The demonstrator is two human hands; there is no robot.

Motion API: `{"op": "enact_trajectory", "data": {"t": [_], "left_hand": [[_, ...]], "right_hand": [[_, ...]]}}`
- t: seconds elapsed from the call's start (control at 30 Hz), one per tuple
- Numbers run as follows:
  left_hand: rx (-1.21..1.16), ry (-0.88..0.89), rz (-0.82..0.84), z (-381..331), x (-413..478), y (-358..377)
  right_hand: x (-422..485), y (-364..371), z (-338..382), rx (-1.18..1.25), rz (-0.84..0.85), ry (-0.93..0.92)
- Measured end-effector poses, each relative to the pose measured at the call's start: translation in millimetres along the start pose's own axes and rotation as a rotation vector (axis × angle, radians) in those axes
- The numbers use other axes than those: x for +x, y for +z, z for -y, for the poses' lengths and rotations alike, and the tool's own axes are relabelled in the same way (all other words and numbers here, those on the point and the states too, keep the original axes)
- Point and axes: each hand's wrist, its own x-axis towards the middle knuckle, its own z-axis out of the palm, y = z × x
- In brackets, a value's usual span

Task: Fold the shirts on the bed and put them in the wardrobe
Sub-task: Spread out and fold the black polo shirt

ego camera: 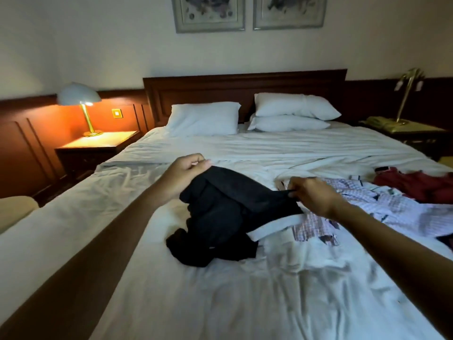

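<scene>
both hands are pinching the crumpled black cotton shirt [228,217] mid-bed [171,303]: left hand [186,173], right hand [311,195]. looks like spreading it flat comes next (folding not started).

Room dim; lit lamp [79,96] casts warm glow at left. Forearms in shadow, edges bowed by wide lens, slight blur throughout.
</scene>
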Motion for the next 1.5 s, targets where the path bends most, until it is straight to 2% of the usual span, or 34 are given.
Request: {"op": "enact_trajectory", "data": {"t": [0.07,0.13,0.17,0.23,0.33,0.43,0.5,0.57,0.63,0.67,0.73,0.8,0.87,0.93,1.03,1.13,1.27,1.33,1.37,1.43,1.5], "left_hand": [[-0.234,-0.038,0.072,-37.8,-8.4,-3.4],[-0.382,-0.099,0.212,-55.6,-20.3,-0.5],[-0.376,-0.121,0.283,-54.7,-26.1,4.5],[-0.177,-0.176,0.383,-35.1,-37.7,19.8],[0.264,-0.306,0.574,22.3,-61.9,57.9],[0.529,-0.417,0.709,66.1,-92.0,104.1],[0.607,-0.383,0.665,81.2,-109.6,128.5],[0.724,-0.290,0.538,90.0,-119.6,140.7],[0.759,-0.206,0.442,94.6,-122.6,140.6],[0.724,-0.171,0.403,94.7,-123.0,136.9],[0.620,-0.106,0.314,90.7,-121.9,125.1],[0.507,-0.044,0.210,81.0,-117.3,109.9],[0.314,0.000,0.121,61.1,-109.2,94.2],[0.119,0.042,0.079,34.9,-101.7,79.4],[-0.004,0.038,0.114,-9.1,-100.5,57.2],[0.015,-0.028,0.254,-37.1,-109.8,39.5],[0.482,0.016,0.421,-36.1,-124.9,41.3],[0.692,0.028,0.361,-23.1,-127.3,45.4],[0.717,0.026,0.292,-17.7,-129.2,45.1],[0.581,0.027,0.156,-15.0,-129.3,39.7],[0.406,0.027,0.051,-23.0,-127.6,28.6]], "right_hand": [[-15.8,-30.8,-14.4,-0.003,0.073,0.027],[-34.9,-50.0,-27.5,-0.227,0.266,0.094],[-46.2,-53.3,-35.0,-0.348,0.361,0.129],[-71.7,-50.0,-45.5,-0.428,0.435,0.176],[-108.5,-20.6,-40.9,-0.096,0.312,0.160],[-141.1,30.3,-7.6,0.267,0.388,0.088],[-157.3,66.1,12.8,0.233,0.471,0.043],[-167.0,92.5,24.6,-0.076,0.510,-0.019],[-170.0,106.7,27.5,-0.298,0.406,-0.124],[-168.9,109.2,24.9,-0.298,0.330,-0.165],[-165.5,100.0,17.1,-0.074,0.192,-0.211],[-161.1,79.0,13.0,0.284,0.116,-0.152],[-151.4,55.6,11.0,0.539,0.056,-0.118],[-140.8,31.7,11.6,0.659,0.064,-0.143],[-131.3,-4.6,3.6,0.695,0.096,-0.173],[-136.5,-35.3,-8.7,0.505,0.196,-0.158],[-138.4,-38.3,-16.1,-0.150,0.420,-0.072],[-136.6,-31.0,-16.2,-0.300,0.467,0.000],[-136.9,-27.6,-14.4,-0.308,0.448,0.032],[-136.7,-24.5,-10.2,-0.245,0.342,0.077],[-135.0,-25.7,-7.8,-0.151,0.165,0.086]]}}
